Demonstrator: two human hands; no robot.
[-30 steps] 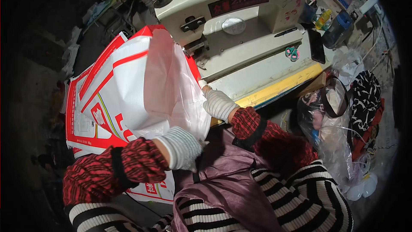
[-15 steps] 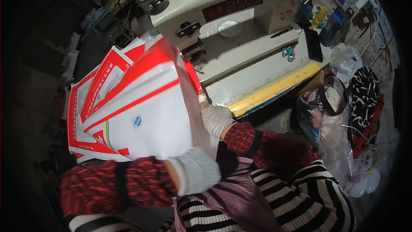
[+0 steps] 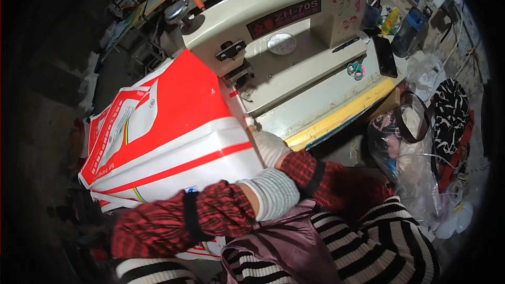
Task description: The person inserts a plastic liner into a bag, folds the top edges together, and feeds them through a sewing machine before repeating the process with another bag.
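Lying flatter now beside the sewing machine (image 3: 294, 47), the red-and-white woven sack (image 3: 173, 137) has dropped from its raised fold; gloved right hand (image 3: 268, 144) pinches its edge, left hand (image 3: 271, 192) presses it, ready for feeding.

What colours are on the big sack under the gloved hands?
Red and white sack, seen in the head view.

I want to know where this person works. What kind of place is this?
Probably a sewing workshop. A big cream industrial sewing machine sits on the table, the right hand in a white glove holds a red and white woven sack beside it, and small scissors lie on the machine bed.
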